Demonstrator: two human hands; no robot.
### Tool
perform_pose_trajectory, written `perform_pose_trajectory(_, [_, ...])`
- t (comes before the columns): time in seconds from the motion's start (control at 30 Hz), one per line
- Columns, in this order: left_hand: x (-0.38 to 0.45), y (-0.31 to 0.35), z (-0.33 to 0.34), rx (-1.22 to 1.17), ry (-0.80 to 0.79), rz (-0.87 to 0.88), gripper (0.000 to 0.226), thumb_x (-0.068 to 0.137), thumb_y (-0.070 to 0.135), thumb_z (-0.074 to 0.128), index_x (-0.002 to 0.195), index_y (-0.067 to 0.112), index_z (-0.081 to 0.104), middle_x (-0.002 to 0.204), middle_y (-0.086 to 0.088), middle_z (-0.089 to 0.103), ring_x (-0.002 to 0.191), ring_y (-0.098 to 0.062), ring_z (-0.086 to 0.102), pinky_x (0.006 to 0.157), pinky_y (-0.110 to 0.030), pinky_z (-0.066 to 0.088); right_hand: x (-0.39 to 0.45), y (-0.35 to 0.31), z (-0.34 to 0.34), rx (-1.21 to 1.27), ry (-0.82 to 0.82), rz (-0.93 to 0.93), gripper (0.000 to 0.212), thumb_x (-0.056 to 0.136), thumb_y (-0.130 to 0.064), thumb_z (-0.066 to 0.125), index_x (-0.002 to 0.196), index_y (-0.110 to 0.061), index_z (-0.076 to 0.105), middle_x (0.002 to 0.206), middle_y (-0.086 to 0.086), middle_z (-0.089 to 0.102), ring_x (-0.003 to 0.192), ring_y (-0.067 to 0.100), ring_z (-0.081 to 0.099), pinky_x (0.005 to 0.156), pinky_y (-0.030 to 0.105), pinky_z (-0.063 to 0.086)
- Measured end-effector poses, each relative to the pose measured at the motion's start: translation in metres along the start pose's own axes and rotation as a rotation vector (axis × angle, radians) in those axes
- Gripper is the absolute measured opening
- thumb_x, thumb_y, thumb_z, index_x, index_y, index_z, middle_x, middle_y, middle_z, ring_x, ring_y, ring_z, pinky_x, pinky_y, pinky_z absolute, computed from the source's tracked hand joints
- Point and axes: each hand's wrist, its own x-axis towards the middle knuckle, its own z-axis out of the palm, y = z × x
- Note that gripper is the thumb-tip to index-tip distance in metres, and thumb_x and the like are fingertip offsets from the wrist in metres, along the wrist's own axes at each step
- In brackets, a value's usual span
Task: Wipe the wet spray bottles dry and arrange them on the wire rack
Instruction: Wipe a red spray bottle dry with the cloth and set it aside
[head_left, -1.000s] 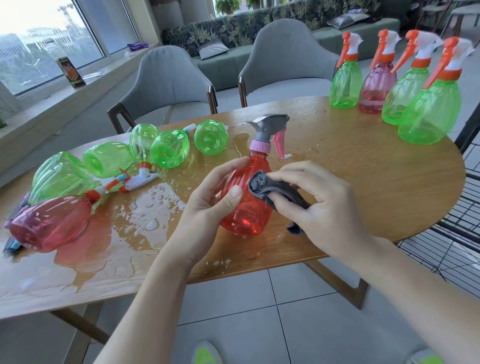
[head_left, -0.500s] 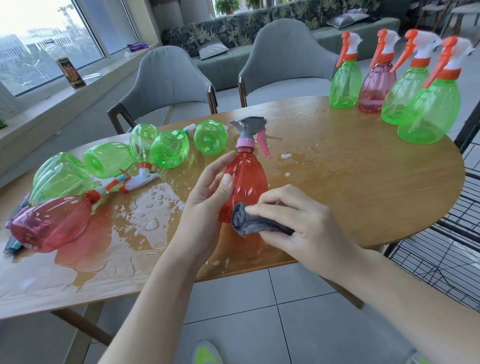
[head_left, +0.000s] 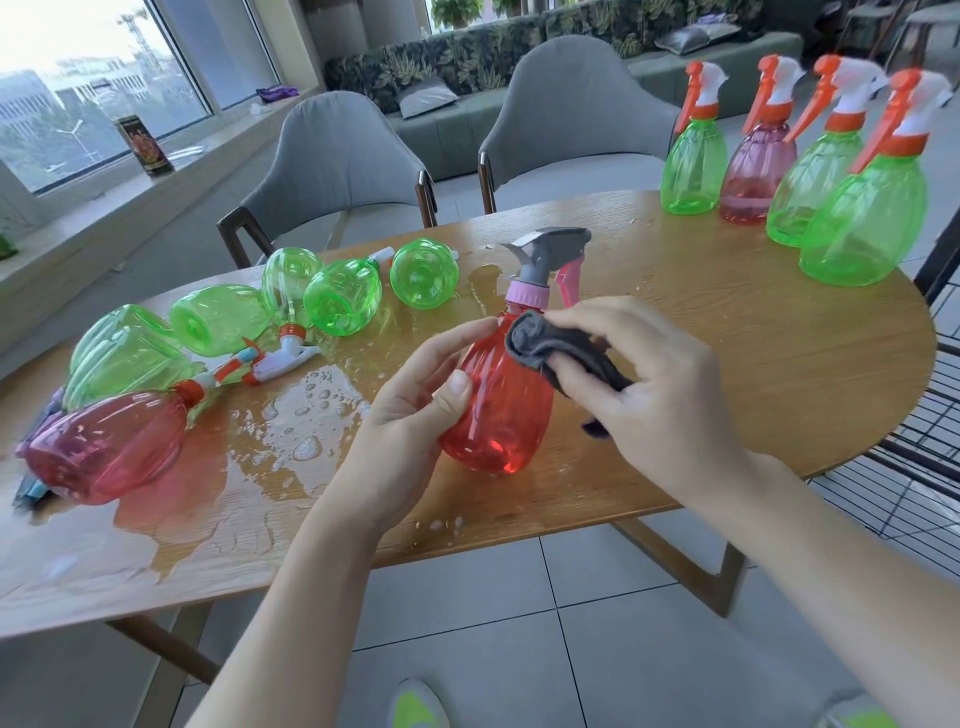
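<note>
we see a wooden table (head_left: 753, 364) with a puddle of water (head_left: 291, 436) across its left part. beyond its far edge stand two grey chairs (head_left: 337, 156), and behind them a long sofa (head_left: 519, 67) with cushions. a dark box (head_left: 143, 145) stands on the windowsill (head_left: 78, 218) past the left edge.

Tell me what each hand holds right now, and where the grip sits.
The left hand grips the red spray bottle round its body. The right hand pinches a grey cloth against the bottle's shoulder, just below the pink collar.
</note>
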Motion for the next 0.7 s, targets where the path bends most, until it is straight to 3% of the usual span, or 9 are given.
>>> perform_pose_trajectory(0.1, [0.000, 0.001, -0.003, -0.005, -0.017, 0.003, 0.039, 0.100, 0.029, 0.060, 0.138, 0.029, 0.070, 0.147, -0.012, 0.064, 0.136, -0.037, 0.061, 0.104, -0.046, 0.056, 0.002, 0.001, 0.001, 0.018, 0.020, 0.088, 0.023, 0.095, -0.012, 0.072, 0.116, -0.003, 0.074, 0.110, 0.006, 0.072, 0.103, 0.004, 0.063, 0.091, 0.016, 0.049])
perform_pose_trajectory(0.23, [0.002, 0.000, -0.002, 0.017, -0.007, -0.003, 0.038, 0.106, 0.022, 0.051, 0.141, 0.025, 0.065, 0.144, -0.010, 0.066, 0.131, -0.034, 0.064, 0.101, -0.044, 0.057, -0.003, -0.001, 0.002, 0.123, -0.020, 0.115, 0.023, 0.093, -0.010, 0.074, 0.115, -0.004, 0.074, 0.109, 0.004, 0.072, 0.104, 0.009, 0.067, 0.088, 0.024, 0.054])
perform_pose_trajectory(0.4, [0.001, 0.001, 0.004, 0.067, 0.037, 0.002, 0.048, 0.095, 0.032, 0.071, 0.141, 0.037, 0.062, 0.141, -0.004, 0.068, 0.131, -0.035, 0.065, 0.106, -0.057, 0.055, -0.011, -0.007, 0.007, 0.126, -0.081, 0.057, 0.024, 0.092, -0.016, 0.075, 0.113, -0.003, 0.075, 0.110, 0.005, 0.073, 0.106, 0.013, 0.067, 0.090, 0.024, 0.054])
perform_pose_trajectory(0.57, [0.000, -0.001, 0.010, 0.019, 0.021, -0.013, 0.044, 0.102, 0.023, 0.060, 0.145, 0.033, 0.058, 0.140, -0.003, 0.069, 0.131, -0.032, 0.065, 0.103, -0.047, 0.056, -0.004, -0.008, 0.004, 0.107, -0.045, 0.079, 0.024, 0.094, -0.013, 0.075, 0.116, -0.006, 0.075, 0.110, 0.004, 0.073, 0.105, 0.012, 0.068, 0.091, 0.024, 0.054])
perform_pose_trajectory(0.7, [0.000, -0.002, 0.013, -0.012, 0.058, -0.010, 0.043, 0.104, 0.027, 0.056, 0.146, 0.034, 0.056, 0.138, -0.006, 0.070, 0.124, -0.029, 0.068, 0.098, -0.043, 0.059, -0.011, -0.012, 0.007, 0.131, -0.121, 0.020, 0.021, 0.093, -0.014, 0.077, 0.112, -0.005, 0.077, 0.108, 0.006, 0.072, 0.101, 0.016, 0.068, 0.088, 0.023, 0.053])
